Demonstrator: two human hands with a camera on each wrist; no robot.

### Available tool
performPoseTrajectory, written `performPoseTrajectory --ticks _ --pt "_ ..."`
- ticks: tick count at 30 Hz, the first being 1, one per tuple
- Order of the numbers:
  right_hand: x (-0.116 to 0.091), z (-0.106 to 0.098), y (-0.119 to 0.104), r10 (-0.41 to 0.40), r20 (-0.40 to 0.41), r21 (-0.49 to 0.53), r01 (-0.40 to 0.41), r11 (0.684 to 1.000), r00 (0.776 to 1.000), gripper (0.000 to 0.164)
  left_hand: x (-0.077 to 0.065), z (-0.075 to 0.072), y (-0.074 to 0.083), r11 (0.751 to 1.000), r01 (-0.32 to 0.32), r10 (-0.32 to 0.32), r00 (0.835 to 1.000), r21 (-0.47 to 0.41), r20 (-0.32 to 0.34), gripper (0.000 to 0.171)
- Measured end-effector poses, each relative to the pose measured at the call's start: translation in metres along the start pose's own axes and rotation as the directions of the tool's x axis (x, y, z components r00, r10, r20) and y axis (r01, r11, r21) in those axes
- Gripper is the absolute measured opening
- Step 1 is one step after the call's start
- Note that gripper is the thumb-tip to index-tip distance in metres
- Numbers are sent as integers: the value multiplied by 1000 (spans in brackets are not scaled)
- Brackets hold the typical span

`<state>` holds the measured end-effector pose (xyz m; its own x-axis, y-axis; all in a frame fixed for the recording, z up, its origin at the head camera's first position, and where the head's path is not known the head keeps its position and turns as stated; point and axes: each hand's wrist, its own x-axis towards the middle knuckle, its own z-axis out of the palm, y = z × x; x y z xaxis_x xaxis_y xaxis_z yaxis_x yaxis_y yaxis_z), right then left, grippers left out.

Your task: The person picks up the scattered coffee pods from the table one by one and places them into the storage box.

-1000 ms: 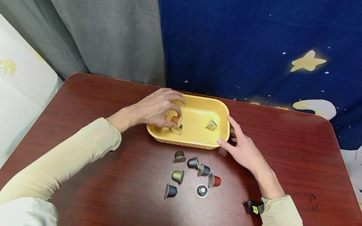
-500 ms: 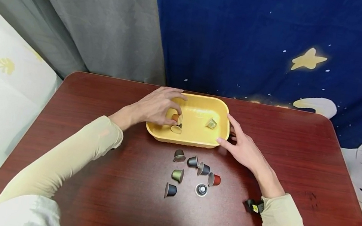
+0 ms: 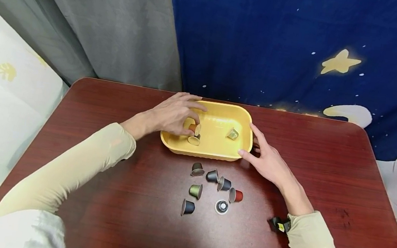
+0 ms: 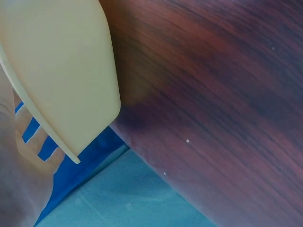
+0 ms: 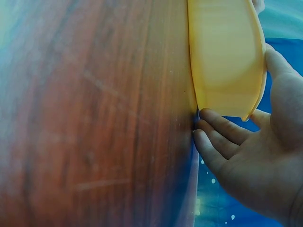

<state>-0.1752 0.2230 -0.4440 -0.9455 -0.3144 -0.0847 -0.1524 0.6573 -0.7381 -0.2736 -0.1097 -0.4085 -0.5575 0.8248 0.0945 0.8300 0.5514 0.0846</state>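
A yellow plastic tub [image 3: 213, 157] stands toward the back of the table. My left hand [image 3: 175, 115] reaches over its left end, pinching an orange coffee capsule [image 3: 193, 128] between thumb and index finger. Just below that lies a second capsule [image 3: 194, 140], its pale lid showing. At the tub's right end is a pale gold-green capsule [image 3: 233, 134]. My right hand [image 3: 269, 162] holds the tub's front right corner, thumb at the front rim, index finger along the end rim. In the right wrist view, its other fingers [image 5: 222, 127] lie against the outer end wall [image 5: 227, 99].
In front of the tub several capsules lie on the dark red wooden table [image 3: 117, 213]: black ones, a green one [image 3: 195, 191], a red one [image 3: 236, 195] and one standing lid down [image 3: 222, 206]. Grey and blue curtains [image 3: 253, 44] hang behind the table.
The hands, the tub and the capsules keep nearly the same places. The head view has shifted slightly.
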Motion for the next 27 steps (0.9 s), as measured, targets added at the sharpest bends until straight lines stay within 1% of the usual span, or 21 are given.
performPoseTrajectory --ticks 5,9,13,20,23,27 --pt "0 0 0 -2 5 2 2 1000 1000 87 1 -3 1 1000 -3 2 1000 23 30 24" --pt "0 0 -1 -5 2 0 5 1000 1000 87 2 -4 0 999 -9 7 999 49 38 24" --pt "0 0 -1 -4 2 -2 4 1000 1000 87 2 -5 -1 998 -21 19 999 63 37 24" --pt "1 -1 0 8 4 -1 -8 1000 1000 87 -1 -7 -6 995 -53 53 999 85 4 20" --pt "1 -1 0 8 5 0 -8 1000 1000 87 -2 -8 -7 993 -60 59 998 98 7 17" --pt "1 -1 1 11 5 -3 -11 1000 1000 87 -4 -8 -7 992 -63 61 998 107 29 16"
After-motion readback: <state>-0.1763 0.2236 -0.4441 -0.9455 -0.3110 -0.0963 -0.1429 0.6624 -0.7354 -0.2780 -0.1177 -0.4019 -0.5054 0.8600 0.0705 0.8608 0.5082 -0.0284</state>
